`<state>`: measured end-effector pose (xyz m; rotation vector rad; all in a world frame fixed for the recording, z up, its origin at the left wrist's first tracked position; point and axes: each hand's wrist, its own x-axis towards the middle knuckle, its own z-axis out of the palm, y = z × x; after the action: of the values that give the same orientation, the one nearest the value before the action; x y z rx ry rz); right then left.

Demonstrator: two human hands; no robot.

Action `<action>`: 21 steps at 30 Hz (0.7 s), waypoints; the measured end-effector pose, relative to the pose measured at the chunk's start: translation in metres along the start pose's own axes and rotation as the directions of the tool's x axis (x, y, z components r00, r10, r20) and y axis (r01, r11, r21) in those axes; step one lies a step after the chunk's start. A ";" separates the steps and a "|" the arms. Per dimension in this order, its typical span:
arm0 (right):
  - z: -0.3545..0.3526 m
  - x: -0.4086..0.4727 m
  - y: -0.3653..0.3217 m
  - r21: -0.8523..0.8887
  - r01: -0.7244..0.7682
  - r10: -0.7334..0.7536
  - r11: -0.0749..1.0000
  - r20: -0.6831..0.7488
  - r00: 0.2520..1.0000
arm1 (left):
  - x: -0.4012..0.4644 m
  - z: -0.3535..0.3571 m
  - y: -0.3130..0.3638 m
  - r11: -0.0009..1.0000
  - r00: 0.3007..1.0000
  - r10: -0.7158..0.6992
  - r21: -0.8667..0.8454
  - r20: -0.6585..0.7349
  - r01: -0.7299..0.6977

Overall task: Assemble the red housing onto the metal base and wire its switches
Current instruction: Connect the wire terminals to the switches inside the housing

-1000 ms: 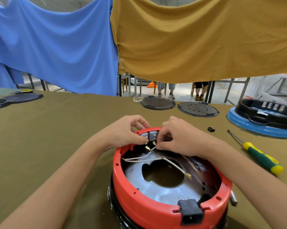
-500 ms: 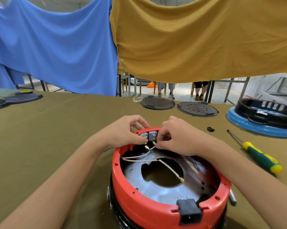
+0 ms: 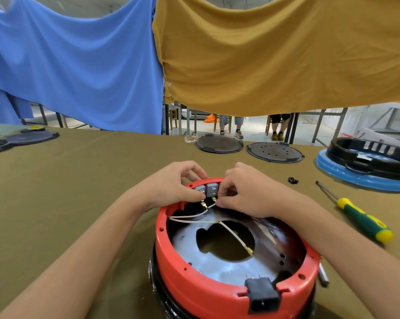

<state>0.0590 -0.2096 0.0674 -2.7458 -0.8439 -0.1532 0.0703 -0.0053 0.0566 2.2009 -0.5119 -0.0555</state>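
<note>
Wiring step's on, by the look of it: red housing [image 3: 217, 288] already sits on the metal base [image 3: 219, 265], w/ the whole assy at the near edge of the table [image 3: 79, 180], right of centre.

Both hands are at the housing's far rim, working the switches. Left hand [image 3: 171, 187] is curled over the rim, thumb and fingers clasping the left grey switch [image 3: 200, 188]. Right hand [image 3: 247, 192] pinches a white wire [image 3: 211, 205] just below the right grey switch [image 3: 211, 188], brass terminal right at the switch tab. Can't tell if it's seated yet.

Next move, my read: push that terminal squarely onto its tab while the left hand braces the switch, then fetch the loose lead [image 3: 236, 238] lying across the base opening, connector end unattached.

Count, big to small:
- 2 hanging cloths, blue [image 3: 74, 65] and mustard [image 3: 286, 54], behind the far edge.
- 1 blue-and-black ring assy [image 3: 365, 169] at the far right edge.
- 1 red housing, 1 metal base.
- 2 dark round plates [image 3: 218, 143] at the far edge, centre; more dark plates [image 3: 31, 137] at the far left edge, count unclear.
- 1 screwdriver [image 3: 360, 219], green/yellow handle, right of the housing.
- 1 black plug socket [image 3: 263, 295] on the near rim.
- 2 switches.
- 3 white wire runs visible.
- 1 small black bit [image 3: 293, 180] near the screwdriver tip.
</note>
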 end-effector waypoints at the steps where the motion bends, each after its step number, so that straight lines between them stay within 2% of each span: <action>1: 0.000 0.000 0.000 -0.001 -0.001 0.001 1.000 0.000 1.000 | 0.000 0.000 0.000 1.000 1.000 0.000 -0.002 -0.002 0.000; 21: 0.003 0.006 -0.004 -0.175 0.066 -0.068 0.982 -0.004 0.998 | -0.003 0.002 0.003 1.000 1.000 0.019 -0.023 -0.001 -0.019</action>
<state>0.0615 -0.2024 0.0663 -2.8767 -0.9642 -0.2657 0.0667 -0.0073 0.0571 2.1733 -0.5292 -0.0506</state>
